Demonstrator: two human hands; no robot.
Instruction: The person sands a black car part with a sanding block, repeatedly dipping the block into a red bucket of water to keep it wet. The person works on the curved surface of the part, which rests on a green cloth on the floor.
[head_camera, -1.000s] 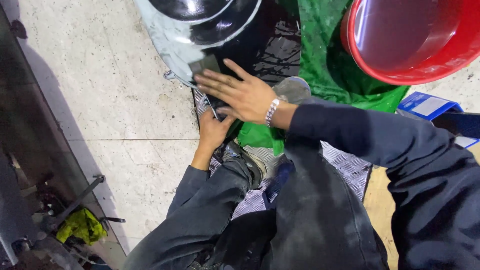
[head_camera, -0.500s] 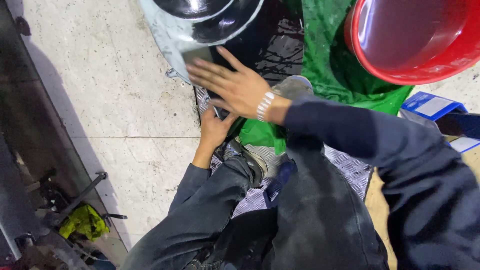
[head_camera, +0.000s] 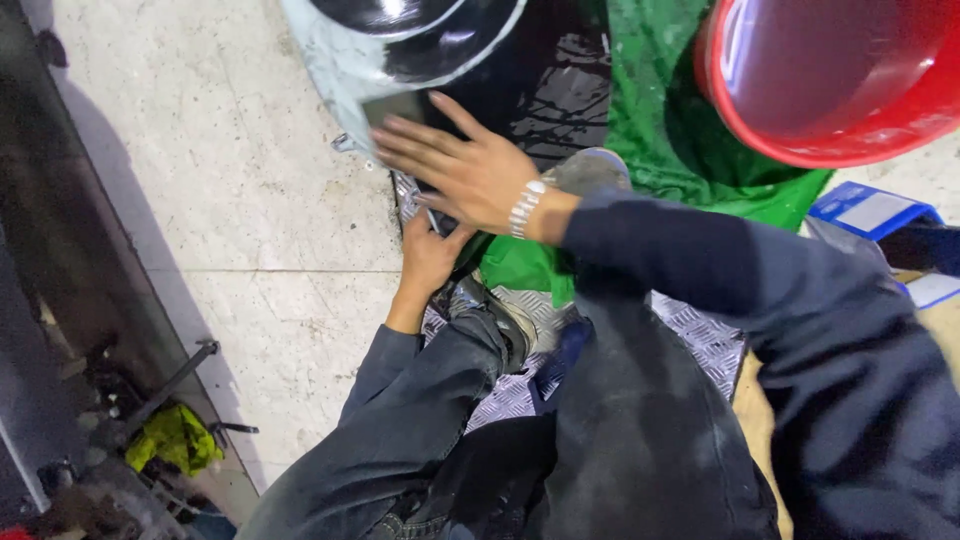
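Against the wet black panel (head_camera: 560, 80), the right hand (head_camera: 470, 170) is spread flat, gripping nothing; the left hand's (head_camera: 430, 258) grip is hidden below.

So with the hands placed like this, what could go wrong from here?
The right hand presses a flat grey piece against a wet, glossy black panel; it might slip. The left hand sits low beside a shoe on the ridged metal plate and could get pinched. The red basin close by could be knocked.
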